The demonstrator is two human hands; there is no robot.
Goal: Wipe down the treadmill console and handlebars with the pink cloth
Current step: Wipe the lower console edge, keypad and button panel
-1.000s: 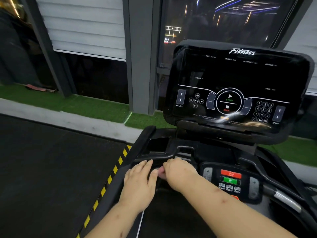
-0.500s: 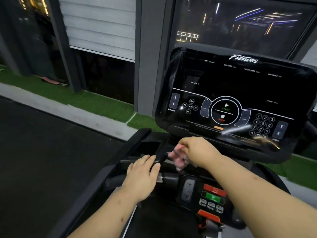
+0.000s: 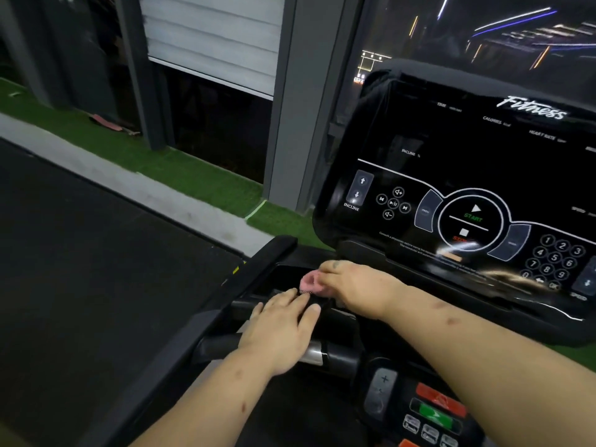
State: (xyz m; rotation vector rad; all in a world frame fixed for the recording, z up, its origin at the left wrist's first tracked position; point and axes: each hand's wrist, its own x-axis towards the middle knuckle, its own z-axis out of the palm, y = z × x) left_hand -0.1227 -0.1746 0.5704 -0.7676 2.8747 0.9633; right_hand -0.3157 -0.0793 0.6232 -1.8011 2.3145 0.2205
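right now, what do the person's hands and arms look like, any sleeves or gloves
Both are bare. The left hand and right hand wear no gloves. The left forearm and right forearm show no sleeves, watch or bands in view. A few small dark marks dot both forearms.

The cloth (image 3: 309, 283) lies below the console's (image 3: 467, 188) left corner, beyond the handlebar (image 3: 219, 348), left of the buttons (image 3: 435, 411).

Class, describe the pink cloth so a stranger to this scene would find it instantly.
Start at the big black treadmill console. Below its lower left corner the right hand grips the pink cloth, the only pink thing among black treadmill parts.
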